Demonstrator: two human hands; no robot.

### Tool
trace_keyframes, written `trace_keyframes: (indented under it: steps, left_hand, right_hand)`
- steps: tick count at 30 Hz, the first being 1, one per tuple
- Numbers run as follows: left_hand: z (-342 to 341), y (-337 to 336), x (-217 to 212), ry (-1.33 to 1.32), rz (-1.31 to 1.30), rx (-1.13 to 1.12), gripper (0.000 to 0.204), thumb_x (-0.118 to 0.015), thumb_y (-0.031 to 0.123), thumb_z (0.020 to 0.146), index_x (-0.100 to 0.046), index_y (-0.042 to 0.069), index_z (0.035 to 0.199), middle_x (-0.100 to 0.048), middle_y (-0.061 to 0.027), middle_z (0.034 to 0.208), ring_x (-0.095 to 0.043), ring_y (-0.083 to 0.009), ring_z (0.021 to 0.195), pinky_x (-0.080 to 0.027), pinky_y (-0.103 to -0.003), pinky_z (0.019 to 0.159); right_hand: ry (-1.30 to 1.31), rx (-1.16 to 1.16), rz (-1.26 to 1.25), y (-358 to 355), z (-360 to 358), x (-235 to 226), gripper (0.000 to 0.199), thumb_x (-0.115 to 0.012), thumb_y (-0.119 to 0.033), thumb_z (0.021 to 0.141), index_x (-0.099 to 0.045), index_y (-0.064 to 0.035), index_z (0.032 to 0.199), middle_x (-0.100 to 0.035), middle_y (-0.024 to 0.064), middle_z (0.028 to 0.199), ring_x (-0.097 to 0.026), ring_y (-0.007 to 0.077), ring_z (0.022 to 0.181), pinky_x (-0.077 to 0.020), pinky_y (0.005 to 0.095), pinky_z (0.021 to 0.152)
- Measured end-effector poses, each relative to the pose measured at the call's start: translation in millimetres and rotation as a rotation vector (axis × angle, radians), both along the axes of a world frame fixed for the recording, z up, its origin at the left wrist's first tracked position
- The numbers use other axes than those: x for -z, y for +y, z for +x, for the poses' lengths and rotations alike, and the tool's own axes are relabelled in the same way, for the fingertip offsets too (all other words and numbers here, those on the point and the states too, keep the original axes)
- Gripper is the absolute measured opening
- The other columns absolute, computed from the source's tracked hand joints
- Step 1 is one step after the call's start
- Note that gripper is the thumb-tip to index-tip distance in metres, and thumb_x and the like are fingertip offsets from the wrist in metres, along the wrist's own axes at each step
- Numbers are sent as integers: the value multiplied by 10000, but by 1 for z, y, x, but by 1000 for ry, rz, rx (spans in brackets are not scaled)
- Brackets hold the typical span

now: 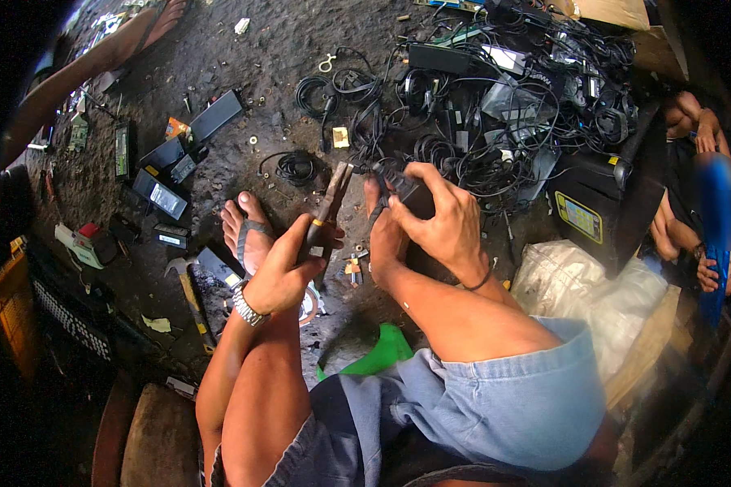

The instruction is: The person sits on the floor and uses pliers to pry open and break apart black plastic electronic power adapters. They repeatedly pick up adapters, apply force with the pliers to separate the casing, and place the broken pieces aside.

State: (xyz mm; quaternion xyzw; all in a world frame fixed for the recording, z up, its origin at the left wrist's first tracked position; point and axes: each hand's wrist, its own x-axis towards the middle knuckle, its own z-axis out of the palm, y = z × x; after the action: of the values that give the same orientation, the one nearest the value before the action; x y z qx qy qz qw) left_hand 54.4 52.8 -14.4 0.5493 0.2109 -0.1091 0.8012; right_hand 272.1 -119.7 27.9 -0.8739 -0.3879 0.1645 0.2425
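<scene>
My left hand (274, 272), with a metal watch on its wrist, is closed around a pair of pliers (333, 193). The pliers have worn, brownish jaws pointing away from me and a yellow band near the dark grips. Between the thumb and fingers of my right hand (451, 223) is a black power adapter (413, 195). The adapter sits just right of the plier jaws, apart from them. A coiled black cable (297, 168) lies on the ground beyond my left hand.
A tangled heap of black cables and adapters (528, 105) fills the far right. Several loose adapters (161, 195) and a hammer (191, 296) lie left. White sacks (568, 276) and a black case (581, 211) stand right. Other people's limbs (81, 69) show at both sides.
</scene>
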Motion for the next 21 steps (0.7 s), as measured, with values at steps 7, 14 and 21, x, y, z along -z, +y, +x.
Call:
trace_keyframes:
  steps: [7,14,21]
  left_hand:
    - [-11,2,-10,43,217,185,567,-682,-14,878,-447,-38,1393,-571,-134,1295,-533,-210,1251,-388,-315,1098]
    - [-15,-11,5,8,51,37,495,-727,120,958,-450,0,1350,-478,-51,1109,-461,-150,1020,-443,-293,888]
    - [-9,-20,8,65,-155,-84,480,-709,95,975,-452,21,1374,-492,-17,1133,-452,-109,1047,-435,-259,901]
  right_hand:
    - [-62,-121,-126,6,2,-6,473,-764,-341,886,-674,-257,1343,-695,110,867,-704,353,726,-565,462,623]
    - [-61,-56,-177,8,-8,1,374,-773,-343,856,-679,-199,1187,-739,140,940,-724,406,808,-572,506,679]
    - [-50,-68,-343,12,-11,-1,354,-782,-326,832,-669,-165,1127,-753,154,880,-724,422,796,-567,529,685]
